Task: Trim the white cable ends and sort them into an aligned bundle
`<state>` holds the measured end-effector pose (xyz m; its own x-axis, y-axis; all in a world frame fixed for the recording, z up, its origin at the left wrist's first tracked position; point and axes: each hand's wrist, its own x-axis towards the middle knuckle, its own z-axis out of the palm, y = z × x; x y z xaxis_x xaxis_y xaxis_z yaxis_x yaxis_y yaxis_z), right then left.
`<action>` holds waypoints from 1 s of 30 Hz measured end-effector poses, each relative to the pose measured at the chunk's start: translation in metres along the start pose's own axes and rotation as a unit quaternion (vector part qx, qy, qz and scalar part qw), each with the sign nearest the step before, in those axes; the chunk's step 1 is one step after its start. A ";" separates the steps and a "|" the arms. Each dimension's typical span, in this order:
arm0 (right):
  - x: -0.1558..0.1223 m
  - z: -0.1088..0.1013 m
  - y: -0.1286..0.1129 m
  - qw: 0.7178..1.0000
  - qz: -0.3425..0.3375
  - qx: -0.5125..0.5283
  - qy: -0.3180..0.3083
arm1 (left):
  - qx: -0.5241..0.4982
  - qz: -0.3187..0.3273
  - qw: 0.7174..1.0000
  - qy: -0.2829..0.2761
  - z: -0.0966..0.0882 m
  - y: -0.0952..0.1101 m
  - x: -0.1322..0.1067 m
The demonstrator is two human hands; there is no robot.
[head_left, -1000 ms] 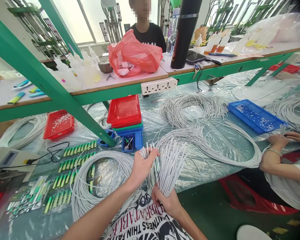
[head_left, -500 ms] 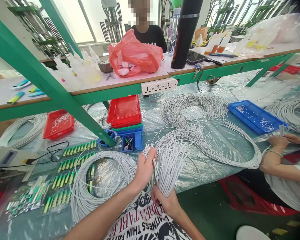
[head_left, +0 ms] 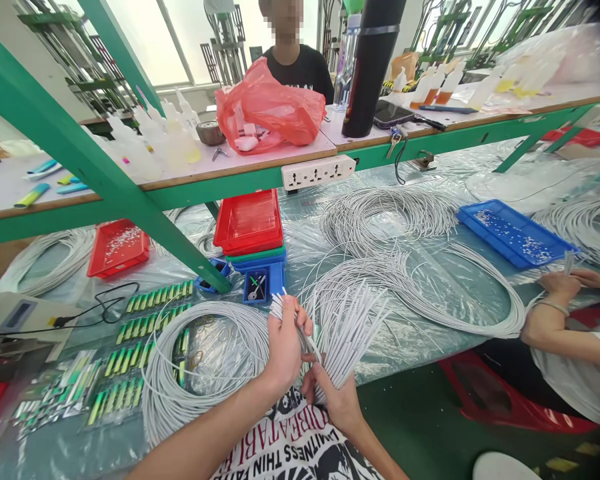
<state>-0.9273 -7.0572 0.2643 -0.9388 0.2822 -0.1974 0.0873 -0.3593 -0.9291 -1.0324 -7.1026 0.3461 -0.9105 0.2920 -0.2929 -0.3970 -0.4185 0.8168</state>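
At the lower centre of the frame, the left hand (head_left: 283,343) is holding its fingers closed around a small group of cable ends (head_left: 279,308), and their tips are sticking up above the fingers. Just to the right and slightly lower, the right hand (head_left: 336,400) is gripping the bundle of white cable ends (head_left: 347,330) at its base with the fingers wrapped around it. The bundle is fanning out upward and to the right. Both hands are working close together at the front edge of the plastic-covered table (head_left: 410,340).

To the left of the left hand, a coil of white cable (head_left: 200,360) is lying flat on the table. Further left, rows of green parts (head_left: 145,320) are lying side by side. Directly above the hands, a small blue bin (head_left: 257,285) is standing in front of a stack of trays (head_left: 250,223) with a red one on top.

At the right edge of the frame, a co-worker's hand (head_left: 560,287) is resting at the table edge, below a blue tray (head_left: 513,233). Its finger state cannot be determined.
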 end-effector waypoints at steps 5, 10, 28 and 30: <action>0.001 0.001 -0.001 0.999 -0.012 0.044 0.005 | 0.031 -0.010 0.999 0.005 0.000 0.003 0.002; 0.003 0.000 -0.009 0.997 -0.024 0.063 0.028 | -0.006 -0.034 0.999 -0.005 -0.004 0.007 0.002; 0.001 0.002 -0.004 0.999 -0.025 0.027 0.038 | 0.139 -0.127 0.973 -0.132 -0.010 0.014 0.020; 0.001 0.003 -0.004 0.999 -0.028 0.016 0.029 | 0.156 -0.145 0.965 -0.150 -0.012 0.015 0.021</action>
<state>-0.9291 -7.0577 0.2691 -0.9207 0.3542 -0.1637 0.0232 -0.3692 -0.9291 -1.0592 -7.1127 0.3468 -0.6731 0.6139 -0.4124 -0.5327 -0.0156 0.8462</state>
